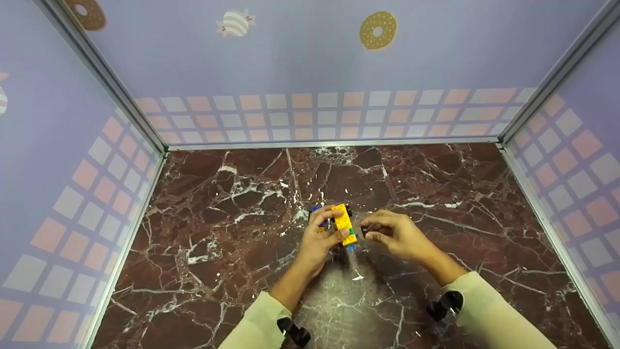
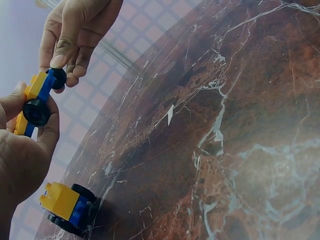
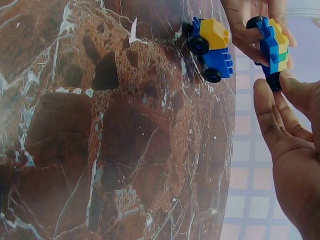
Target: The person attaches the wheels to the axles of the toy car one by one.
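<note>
My left hand (image 1: 317, 240) grips a toy car (image 1: 343, 223) built of yellow, blue and green blocks, raised off the tabletop. A black wheel (image 2: 36, 112) is fitted on its side. Between thumb and fingers, my right hand (image 1: 395, 235) pinches another black wheel (image 3: 274, 81). In both wrist views this wheel is right by the car's end; whether it touches cannot be made out. A second toy car (image 3: 212, 50), yellow and blue with black wheels, stands on the table. From the head camera, my left hand partly hides it.
The dark red marbled tabletop (image 1: 232, 252) carries small white flecks. Purple panels (image 1: 310, 63) with pink and white squares enclose it at the back and both sides, joined by metal strips. A black strap mount (image 1: 445, 305) sits on each wrist.
</note>
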`<state>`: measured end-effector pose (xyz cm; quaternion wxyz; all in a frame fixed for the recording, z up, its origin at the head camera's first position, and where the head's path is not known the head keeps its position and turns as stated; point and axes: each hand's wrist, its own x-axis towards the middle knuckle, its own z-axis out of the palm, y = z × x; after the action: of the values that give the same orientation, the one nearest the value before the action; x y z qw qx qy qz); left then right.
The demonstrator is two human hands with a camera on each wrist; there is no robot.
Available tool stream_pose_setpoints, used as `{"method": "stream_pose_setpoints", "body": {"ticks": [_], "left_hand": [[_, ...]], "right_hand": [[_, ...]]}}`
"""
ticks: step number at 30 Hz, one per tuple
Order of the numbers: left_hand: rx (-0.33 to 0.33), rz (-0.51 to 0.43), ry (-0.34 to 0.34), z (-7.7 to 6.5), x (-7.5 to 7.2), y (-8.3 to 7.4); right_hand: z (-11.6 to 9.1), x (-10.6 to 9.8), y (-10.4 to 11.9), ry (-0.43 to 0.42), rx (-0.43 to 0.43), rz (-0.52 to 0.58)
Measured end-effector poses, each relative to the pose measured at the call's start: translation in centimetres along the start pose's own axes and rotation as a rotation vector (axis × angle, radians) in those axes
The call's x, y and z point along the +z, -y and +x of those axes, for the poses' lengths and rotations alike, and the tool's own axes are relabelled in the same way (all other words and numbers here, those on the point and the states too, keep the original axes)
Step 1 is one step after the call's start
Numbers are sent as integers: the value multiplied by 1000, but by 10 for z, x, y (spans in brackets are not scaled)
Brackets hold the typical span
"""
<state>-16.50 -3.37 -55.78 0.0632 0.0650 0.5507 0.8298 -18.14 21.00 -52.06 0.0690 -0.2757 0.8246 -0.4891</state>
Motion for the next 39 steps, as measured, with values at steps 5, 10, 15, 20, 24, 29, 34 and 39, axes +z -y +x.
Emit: {"method": "stream_pose_setpoints", "body": {"ticks": [5, 10, 15, 20, 24, 29, 34, 39], "left_hand": [[16, -3, 1, 0, 1, 1], [11, 12, 0, -2, 1, 0], [24, 15, -27, -3, -1, -2], [23, 18, -20, -3, 1, -3], [13, 27, -19, -2, 2, -4], [23, 33, -24, -1, 3, -4], [42, 67, -22, -1, 3, -3], [92, 129, -16, -2, 3, -3]], "right_hand": [[-1, 2, -1, 13, -13, 46], [-1, 5, 0, 18, -26, 96], [3, 9, 1, 26, -56, 59], [4, 9, 2, 20, -54, 21], [3, 7, 3, 21, -35, 15], [3, 7, 3, 15, -27, 1], [2, 7, 4, 7, -16, -6], [2, 7, 6, 4, -13, -22]]}}
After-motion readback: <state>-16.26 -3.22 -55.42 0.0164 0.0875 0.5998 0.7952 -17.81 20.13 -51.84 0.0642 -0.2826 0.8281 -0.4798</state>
